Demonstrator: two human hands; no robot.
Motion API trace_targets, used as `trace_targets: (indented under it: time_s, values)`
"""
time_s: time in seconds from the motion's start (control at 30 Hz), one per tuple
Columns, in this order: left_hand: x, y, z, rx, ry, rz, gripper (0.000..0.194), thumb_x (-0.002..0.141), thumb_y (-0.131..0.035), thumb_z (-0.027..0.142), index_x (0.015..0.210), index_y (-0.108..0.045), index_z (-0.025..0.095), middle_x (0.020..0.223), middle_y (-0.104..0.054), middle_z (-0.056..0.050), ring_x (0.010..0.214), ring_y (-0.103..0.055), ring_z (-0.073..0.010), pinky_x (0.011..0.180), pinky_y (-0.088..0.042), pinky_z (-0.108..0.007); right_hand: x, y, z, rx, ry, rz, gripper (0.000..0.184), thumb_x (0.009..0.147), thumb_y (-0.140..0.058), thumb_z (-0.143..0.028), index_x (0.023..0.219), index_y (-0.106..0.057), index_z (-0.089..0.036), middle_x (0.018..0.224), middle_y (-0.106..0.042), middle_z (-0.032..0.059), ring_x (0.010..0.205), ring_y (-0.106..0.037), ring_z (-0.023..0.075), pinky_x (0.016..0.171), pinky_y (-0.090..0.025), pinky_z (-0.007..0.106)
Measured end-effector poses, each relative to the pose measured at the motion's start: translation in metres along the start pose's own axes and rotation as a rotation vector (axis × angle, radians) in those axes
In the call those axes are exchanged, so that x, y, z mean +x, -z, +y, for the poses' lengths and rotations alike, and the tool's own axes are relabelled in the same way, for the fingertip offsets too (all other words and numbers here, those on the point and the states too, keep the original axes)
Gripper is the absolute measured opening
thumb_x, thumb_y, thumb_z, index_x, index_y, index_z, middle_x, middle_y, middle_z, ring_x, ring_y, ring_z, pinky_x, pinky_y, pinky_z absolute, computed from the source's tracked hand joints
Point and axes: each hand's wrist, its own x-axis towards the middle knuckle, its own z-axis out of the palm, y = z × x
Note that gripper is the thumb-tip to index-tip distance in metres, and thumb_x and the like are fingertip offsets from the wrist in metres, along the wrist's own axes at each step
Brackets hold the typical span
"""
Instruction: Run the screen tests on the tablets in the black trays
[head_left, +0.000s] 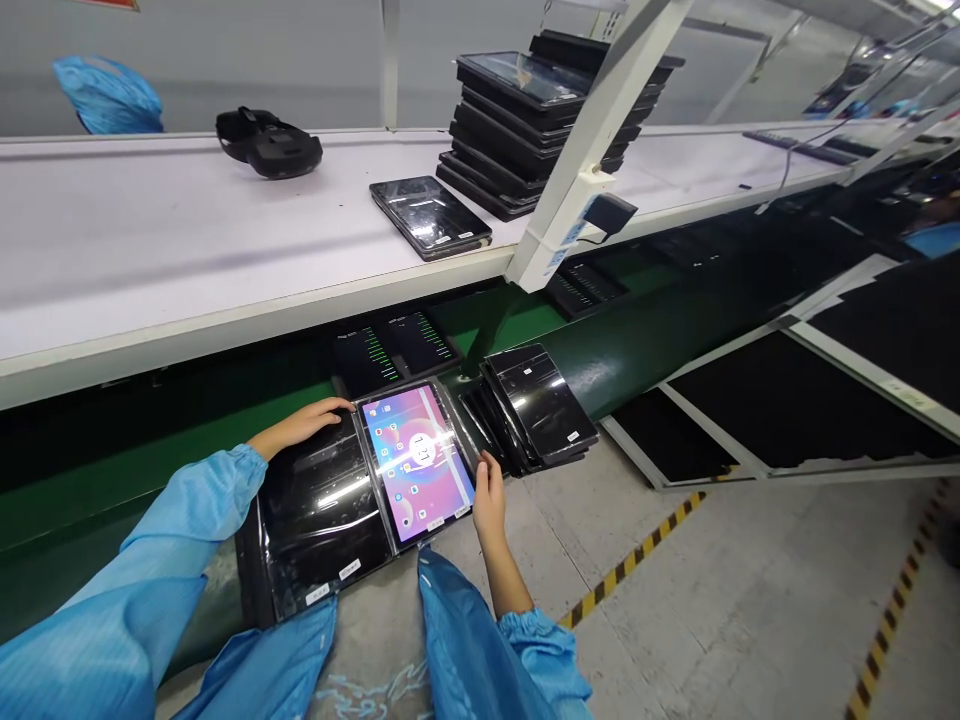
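A lit tablet (420,450), its home screen showing a clock and app icons, lies tilted in front of me in a clear film. My right hand (489,495) is closed on its right edge, thumb and fingers near the lower right corner. At the upper left corner my left hand (306,424) grips the edge with its fingertips, the palm over a dark tablet. That dark tablet (326,520), glossy and with white labels along its near edge, lies just left of the lit one on a stack.
Right of the lit tablet is a stack of dark tablets (544,405). Two screens with green lines (397,350) lie behind it on the green belt (607,360). The white shelf (172,230) above carries stacked tablets (517,130) and a black headset (270,145). Black framed panels (810,400) stand right.
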Motion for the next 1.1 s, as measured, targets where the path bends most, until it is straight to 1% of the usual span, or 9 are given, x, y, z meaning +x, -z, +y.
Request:
trace_targets:
  time_s: [0.1, 0.2, 0.37, 0.43, 0.57, 0.7, 0.83, 0.97, 1.1]
  values:
    - [-0.002, 0.000, 0.002, -0.011, 0.022, 0.040, 0.044, 0.084, -0.051, 0.040, 0.123, -0.064, 0.024, 0.134, -0.063, -0.005, 0.130, -0.053, -0.0268, 0.116, -0.036, -0.042, -0.001, -0.001, -0.002, -0.006, 0.005, -0.001, 0.064, 0.090, -0.045, -0.064, 0.127, -0.060, -0.014, 0.129, -0.065, 0.0183, 0.121, -0.060, 0.0290, 0.106, -0.044, 0.047]
    - [-0.003, 0.001, 0.004, -0.022, 0.008, 0.065, 0.043, 0.084, -0.049, 0.041, 0.119, -0.067, 0.023, 0.133, -0.065, -0.005, 0.129, -0.055, -0.0271, 0.116, -0.036, -0.042, -0.002, -0.001, -0.004, -0.020, -0.006, -0.020, 0.066, 0.091, -0.043, -0.064, 0.129, -0.058, -0.013, 0.133, -0.062, 0.0196, 0.124, -0.058, 0.0294, 0.107, -0.043, 0.047]
    - [-0.001, 0.002, 0.003, -0.021, -0.032, 0.027, 0.041, 0.085, -0.050, 0.043, 0.114, -0.070, 0.023, 0.131, -0.066, -0.006, 0.127, -0.056, -0.0265, 0.117, -0.035, -0.046, -0.002, -0.001, -0.003, -0.045, 0.010, -0.023, 0.064, 0.091, -0.043, -0.063, 0.128, -0.059, -0.013, 0.132, -0.062, 0.0193, 0.124, -0.057, 0.0291, 0.108, -0.042, 0.047]
    - [0.000, 0.002, 0.001, -0.001, -0.039, 0.006, 0.040, 0.085, -0.052, 0.046, 0.112, -0.071, 0.024, 0.134, -0.064, -0.006, 0.130, -0.053, -0.0267, 0.119, -0.032, -0.045, -0.002, -0.001, -0.002, -0.041, 0.016, -0.016, 0.063, 0.091, -0.044, -0.063, 0.127, -0.059, -0.014, 0.131, -0.063, 0.0185, 0.122, -0.058, 0.0289, 0.108, -0.042, 0.048]
    - [0.002, 0.000, -0.006, 0.061, -0.017, -0.053, 0.043, 0.085, -0.053, 0.052, 0.112, -0.073, 0.025, 0.145, -0.055, -0.007, 0.139, -0.045, -0.0271, 0.122, -0.027, -0.042, -0.002, -0.002, 0.000, -0.040, 0.019, -0.016, 0.061, 0.091, -0.045, -0.062, 0.126, -0.060, -0.015, 0.130, -0.064, 0.0179, 0.122, -0.058, 0.0290, 0.108, -0.041, 0.048]
    - [0.004, 0.000, -0.011, 0.102, -0.038, -0.094, 0.043, 0.087, -0.052, 0.055, 0.113, -0.072, 0.026, 0.144, -0.054, -0.006, 0.141, -0.041, -0.0266, 0.122, -0.025, -0.041, -0.002, -0.002, 0.000, -0.046, 0.018, -0.028, 0.060, 0.091, -0.045, -0.061, 0.127, -0.059, -0.014, 0.131, -0.063, 0.0181, 0.122, -0.058, 0.0290, 0.109, -0.041, 0.048]
    - [0.005, 0.000, -0.011, 0.122, -0.041, -0.092, 0.043, 0.087, -0.051, 0.055, 0.112, -0.072, 0.027, 0.141, -0.056, -0.005, 0.140, -0.043, -0.0265, 0.121, -0.027, -0.041, -0.003, -0.002, 0.000, -0.054, 0.030, -0.020, 0.057, 0.092, -0.045, -0.059, 0.126, -0.060, -0.016, 0.130, -0.064, 0.0168, 0.122, -0.058, 0.0282, 0.108, -0.041, 0.048]
    - [0.005, -0.002, -0.008, 0.128, -0.066, -0.079, 0.040, 0.088, -0.051, 0.053, 0.109, -0.071, 0.026, 0.138, -0.058, -0.006, 0.136, -0.046, -0.0260, 0.120, -0.029, -0.042, -0.003, -0.002, 0.000, -0.058, 0.031, -0.023, 0.057, 0.092, -0.046, -0.059, 0.126, -0.060, -0.016, 0.130, -0.063, 0.0171, 0.122, -0.058, 0.0284, 0.108, -0.042, 0.048]
    - [0.007, -0.002, -0.006, 0.119, -0.047, -0.071, 0.038, 0.087, -0.051, 0.050, 0.106, -0.071, 0.025, 0.135, -0.059, -0.006, 0.135, -0.048, -0.0256, 0.120, -0.030, -0.040, -0.003, -0.002, 0.000, -0.065, 0.033, -0.033, 0.058, 0.092, -0.045, -0.059, 0.127, -0.059, -0.015, 0.131, -0.062, 0.0177, 0.123, -0.057, 0.0288, 0.109, -0.041, 0.048]
